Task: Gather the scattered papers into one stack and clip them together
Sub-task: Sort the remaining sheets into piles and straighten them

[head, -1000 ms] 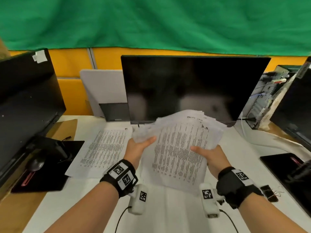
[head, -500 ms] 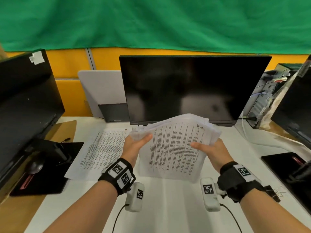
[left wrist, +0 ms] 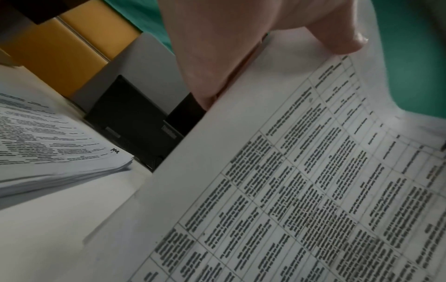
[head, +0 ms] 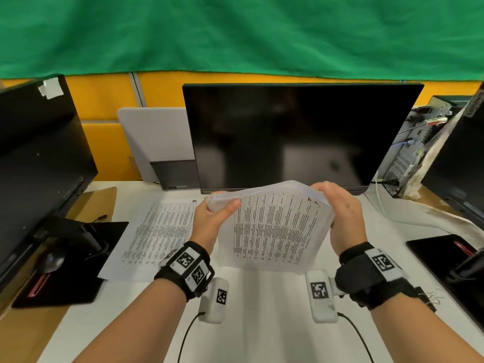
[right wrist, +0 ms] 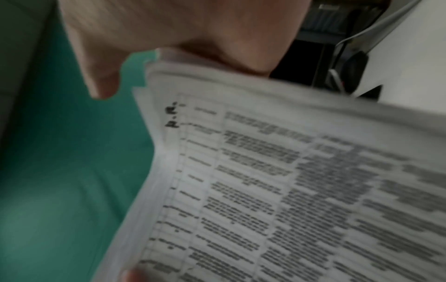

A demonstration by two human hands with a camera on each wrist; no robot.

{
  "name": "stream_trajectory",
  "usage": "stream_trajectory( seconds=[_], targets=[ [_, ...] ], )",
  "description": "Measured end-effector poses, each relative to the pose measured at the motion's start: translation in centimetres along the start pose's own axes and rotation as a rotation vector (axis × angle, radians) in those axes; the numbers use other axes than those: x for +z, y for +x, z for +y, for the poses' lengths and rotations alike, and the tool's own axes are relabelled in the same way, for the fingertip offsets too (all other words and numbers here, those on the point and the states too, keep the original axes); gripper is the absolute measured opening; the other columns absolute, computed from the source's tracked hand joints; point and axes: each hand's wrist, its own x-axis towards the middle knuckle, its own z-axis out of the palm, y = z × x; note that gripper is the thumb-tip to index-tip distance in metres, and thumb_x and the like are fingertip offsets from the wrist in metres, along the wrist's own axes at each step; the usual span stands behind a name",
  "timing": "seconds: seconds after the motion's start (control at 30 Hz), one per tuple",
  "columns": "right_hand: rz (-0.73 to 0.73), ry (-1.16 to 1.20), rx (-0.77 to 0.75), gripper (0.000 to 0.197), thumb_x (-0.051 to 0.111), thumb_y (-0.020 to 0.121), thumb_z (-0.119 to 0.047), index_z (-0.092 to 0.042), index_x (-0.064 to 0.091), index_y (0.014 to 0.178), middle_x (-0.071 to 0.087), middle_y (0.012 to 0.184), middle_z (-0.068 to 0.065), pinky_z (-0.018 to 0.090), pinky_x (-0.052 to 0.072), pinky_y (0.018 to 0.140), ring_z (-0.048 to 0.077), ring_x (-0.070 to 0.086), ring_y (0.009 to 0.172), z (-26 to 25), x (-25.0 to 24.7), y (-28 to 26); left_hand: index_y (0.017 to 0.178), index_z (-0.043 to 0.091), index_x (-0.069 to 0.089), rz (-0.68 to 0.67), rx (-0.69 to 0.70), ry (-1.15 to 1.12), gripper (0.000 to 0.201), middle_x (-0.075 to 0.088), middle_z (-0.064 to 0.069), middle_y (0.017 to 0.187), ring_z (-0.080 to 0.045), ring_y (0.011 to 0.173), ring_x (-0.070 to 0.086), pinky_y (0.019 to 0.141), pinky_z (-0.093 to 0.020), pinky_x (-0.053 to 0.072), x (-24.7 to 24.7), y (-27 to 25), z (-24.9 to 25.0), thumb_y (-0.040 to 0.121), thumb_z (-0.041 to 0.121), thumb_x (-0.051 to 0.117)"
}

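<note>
- The left hand (head: 209, 221) grips the upper left corner of the held stack (head: 277, 226), thumb on the printed face and fingers behind; the right hand (head: 343, 216) grips the upper right corner, fingers curled over the top edge.
- The held stack stands on edge above the bench (head: 262, 310), in front of the monitor (head: 301, 134); its lower edge is at or just above the surface, and contact cannot be confirmed.
- A second pile of papers (head: 159, 231) lies flat on the bench to the left, not yet merged.
- Risk: the sheets bow between the two grips. If either grip slackens, the inner sheets are likely to slide out and fan across the bench.
- Risk: the right wrist view shows staggered sheet edges. Clipping in this condition would probably lock in the misalignment or miss the shorter-set sheets.
- Risk: reaching for the flat pile needs one hand free; a single corner grip may let the stack fold over.
- The binder clips (head: 429, 299) lie near the right wrist, partly hidden; an arm sweep could knock them away.
</note>
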Motion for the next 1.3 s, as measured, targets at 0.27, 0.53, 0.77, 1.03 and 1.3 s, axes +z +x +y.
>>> stream_trajectory(
  seconds=[0.27, 0.53, 0.77, 1.03, 1.3],
  targets=[
    [0.153, -0.080, 0.014, 0.012, 0.061, 0.088, -0.014, -0.017, 0.066, 0.077, 0.068, 0.078, 0.006, 0.030, 0.051, 0.067, 0.012, 0.063, 0.070, -0.2, 0.3, 0.8, 0.094, 0.020, 0.061, 0.008, 0.004, -0.014, 0.029, 0.069, 0.000, 0.091, -0.010, 0.082, 0.068, 0.075, -0.026, 0.054, 0.6, 0.1, -0.1, 0.068, 0.030, 0.070],
    [-0.011, -0.099, 0.044, 0.048, 0.071, 0.066, -0.038, -0.014, 0.061, 0.107, 0.065, 0.097, -0.001, 0.015, 0.054, 0.066, -0.003, 0.065, 0.080, 1.5, -1.3, -1.6, 0.098, 0.013, 0.067, 0.071, -0.036, -0.067, 0.049, 0.074, 0.001, 0.083, -0.007, 0.075, 0.071, 0.062, -0.018, 0.054, 0.4, 0.0, -0.4, 0.074, 0.053, 0.051],
    [0.031, 0.023, 0.389, 0.027, 0.079, 0.072, -0.017, -0.024, 0.071, 0.096, 0.075, 0.099, 0.002, 0.051, 0.051, 0.093, 0.023, 0.069, 0.098, 4.3, 0.5, -1.3, 0.124, 0.019, 0.060, 0.177, -0.169, -0.231, 0.080, 0.070, -0.006, 0.115, -0.024, 0.109, 0.064, 0.093, -0.043, 0.050, 2.5, -1.1, -1.0, 0.069, 0.073, 0.040],
    [0.011, -0.002, 0.363, 0.024, 0.081, 0.069, -0.012, -0.029, 0.073, 0.085, 0.077, 0.094, 0.000, 0.052, 0.051, 0.093, 0.024, 0.069, 0.098, 3.8, -0.2, -1.9, 0.088, 0.025, 0.055, 0.389, 0.192, -0.144, 0.017, 0.055, 0.008, 0.086, -0.005, 0.080, 0.055, 0.080, -0.030, 0.046, 4.1, -2.0, 1.0, 0.089, 0.042, 0.053],
    [-0.015, 0.006, 0.376, 0.031, 0.081, 0.069, -0.015, -0.020, 0.073, 0.098, 0.076, 0.097, 0.002, 0.051, 0.050, 0.095, 0.024, 0.069, 0.099, 3.6, -0.2, -1.8, 0.076, 0.030, 0.052, 0.529, 0.203, -0.151, 0.017, 0.051, 0.006, 0.078, -0.020, 0.078, 0.050, 0.073, -0.038, 0.045, 5.6, -1.2, 2.0, 0.090, 0.021, 0.050]
  ],
)
